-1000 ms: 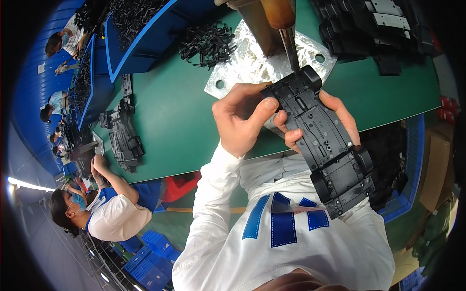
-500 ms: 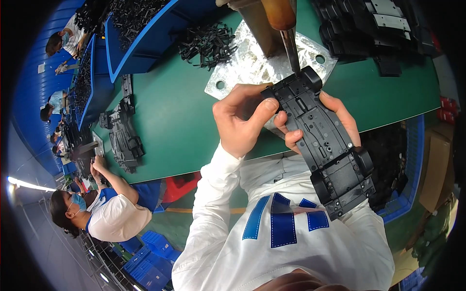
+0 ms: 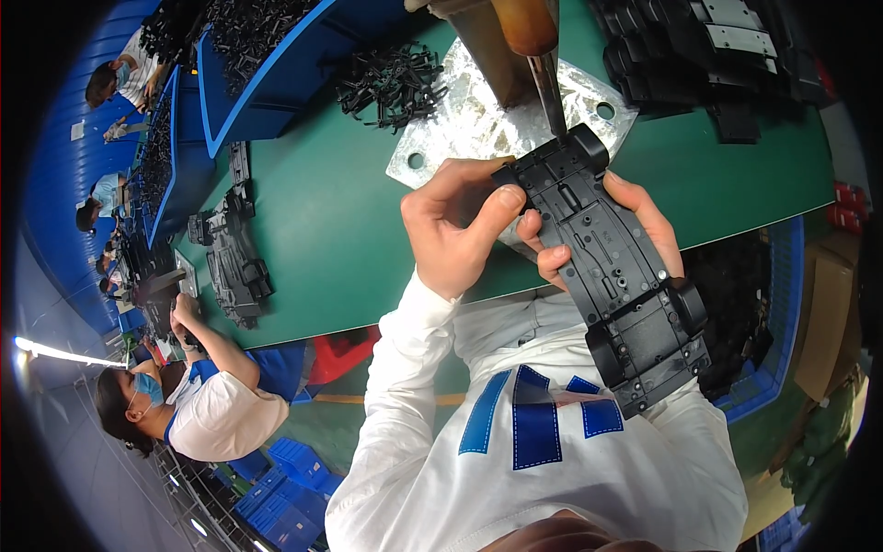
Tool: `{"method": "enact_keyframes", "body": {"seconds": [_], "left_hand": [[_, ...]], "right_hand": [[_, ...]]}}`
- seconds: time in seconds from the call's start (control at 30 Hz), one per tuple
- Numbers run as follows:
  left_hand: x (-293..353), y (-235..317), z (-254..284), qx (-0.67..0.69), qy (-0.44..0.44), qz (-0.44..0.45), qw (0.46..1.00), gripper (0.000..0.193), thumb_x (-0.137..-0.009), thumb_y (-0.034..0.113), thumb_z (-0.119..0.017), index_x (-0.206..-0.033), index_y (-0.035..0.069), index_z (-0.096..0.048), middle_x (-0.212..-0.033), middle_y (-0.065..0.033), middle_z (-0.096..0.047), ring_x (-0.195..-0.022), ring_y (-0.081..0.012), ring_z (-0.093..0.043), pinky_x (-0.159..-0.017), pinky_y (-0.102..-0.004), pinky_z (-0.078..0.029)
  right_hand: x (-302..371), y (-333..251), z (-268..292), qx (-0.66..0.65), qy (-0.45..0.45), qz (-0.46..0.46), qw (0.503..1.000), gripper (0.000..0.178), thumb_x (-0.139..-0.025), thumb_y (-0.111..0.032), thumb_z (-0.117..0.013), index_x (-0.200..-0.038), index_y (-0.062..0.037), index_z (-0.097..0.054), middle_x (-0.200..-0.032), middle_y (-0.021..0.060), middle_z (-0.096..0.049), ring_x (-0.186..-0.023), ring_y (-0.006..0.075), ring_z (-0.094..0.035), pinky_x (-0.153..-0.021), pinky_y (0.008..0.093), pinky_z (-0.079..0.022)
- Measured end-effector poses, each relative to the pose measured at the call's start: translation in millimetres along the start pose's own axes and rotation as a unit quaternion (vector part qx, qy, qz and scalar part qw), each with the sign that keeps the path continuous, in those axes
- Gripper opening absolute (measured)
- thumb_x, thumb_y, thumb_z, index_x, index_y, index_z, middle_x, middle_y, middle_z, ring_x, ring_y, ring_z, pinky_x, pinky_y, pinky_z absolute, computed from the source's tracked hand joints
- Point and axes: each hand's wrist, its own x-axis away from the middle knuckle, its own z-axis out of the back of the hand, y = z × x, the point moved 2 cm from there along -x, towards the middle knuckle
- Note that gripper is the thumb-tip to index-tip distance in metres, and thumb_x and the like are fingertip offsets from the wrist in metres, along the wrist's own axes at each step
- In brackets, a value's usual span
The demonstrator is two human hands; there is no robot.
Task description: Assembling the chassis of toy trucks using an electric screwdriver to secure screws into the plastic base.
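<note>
A long black plastic toy car chassis [image 3: 600,248] is held aslant above the table's near edge, its moulded side facing up. My right hand [image 3: 647,219] wraps around it from beneath, with fingertips showing at the chassis's left side. Closed at the upper left corner, my left hand [image 3: 455,225] pinches the chassis edge between thumb and fingers. Whether a small part sits in that pinch is hidden. A fixed upright tool with an amber body [image 3: 529,28] and a narrow metal tip [image 3: 549,97] comes down at the chassis's far end, touching or nearly touching it.
Behind the chassis lies a shiny metal base plate [image 3: 441,124] on the green table [image 3: 322,230]. Small black parts [image 3: 391,85] are heaped beside a blue bin [image 3: 267,78]. More chassis parts [image 3: 235,262] lie left, others [image 3: 699,51] far right. A co-worker [image 3: 207,400] sits at left.
Both hands and the chassis stay nearly still under the tool tip. The co-worker at left has shifted head and arms slightly.
</note>
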Motion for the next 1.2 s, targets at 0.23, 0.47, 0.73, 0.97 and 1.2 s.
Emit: {"method": "enact_keyframes", "body": {"seconds": [0.23,0.47,0.73,0.97,1.2], "left_hand": [[0.3,-2.0,0.8,0.002,-0.001,0.015,1.0,0.025,-0.086,0.005,-0.076,-0.106,-0.009,-0.07,-0.097,-0.0115,-0.07,-0.089,-0.0165,-0.068,-0.083,-0.0307,-0.053],[0.3,-2.5,0.6,0.004,0.005,0.01,1.0,0.025,-0.086,0.007,-0.078,-0.105,-0.008,-0.071,-0.095,-0.0115,-0.07,-0.088,-0.017,-0.068,-0.082,-0.0309,-0.053],[0.5,-4.2,0.2,-0.016,0.006,0.03,0.999,0.025,-0.085,0.01,-0.079,-0.102,-0.007,-0.072,-0.092,-0.0113,-0.07,-0.084,-0.0166,-0.069,-0.078,-0.0296,-0.054],[0.8,-3.4,-0.6,-0.012,0.008,0.026,1.0,0.025,-0.086,0.009,-0.078,-0.102,-0.008,-0.071,-0.094,-0.0119,-0.071,-0.086,-0.0169,-0.069,-0.079,-0.0298,-0.054],[-0.7,-2.5,-0.3,-0.007,0.002,0.014,1.0,0.024,-0.087,0.007,-0.076,-0.104,-0.008,-0.071,-0.094,-0.0115,-0.071,-0.088,-0.0166,-0.069,-0.081,-0.0301,-0.054]], "right_hand": [[0.4,1.9,-5.5,0.026,0.022,0.015,0.999,0.059,-0.103,-0.036,-0.05,-0.145,0.0047,-0.042,-0.13,0.0261,-0.054,-0.112,0.0332,-0.056,-0.078,0.0372,-0.05],[1.0,0.2,-0.8,0.011,0.031,0.012,0.999,0.059,-0.103,-0.036,-0.05,-0.145,0.0046,-0.041,-0.132,0.026,-0.053,-0.112,0.0331,-0.055,-0.077,0.0384,-0.051],[1.5,1.8,-0.7,-0.038,0.025,0.004,0.999,0.057,-0.102,-0.035,-0.051,-0.144,0.0028,-0.043,-0.134,0.0249,-0.052,-0.112,0.0331,-0.055,-0.078,0.0393,-0.05],[1.5,0.2,0.5,-0.025,0.016,0.003,1.0,0.056,-0.103,-0.034,-0.051,-0.145,0.003,-0.043,-0.134,0.0242,-0.053,-0.113,0.0332,-0.055,-0.079,0.0392,-0.05],[0.8,0.4,-4.3,-0.028,0.019,0.003,0.999,0.057,-0.103,-0.034,-0.05,-0.144,0.0039,-0.043,-0.133,0.025,-0.054,-0.112,0.0341,-0.057,-0.079,0.0389,-0.051]]}}
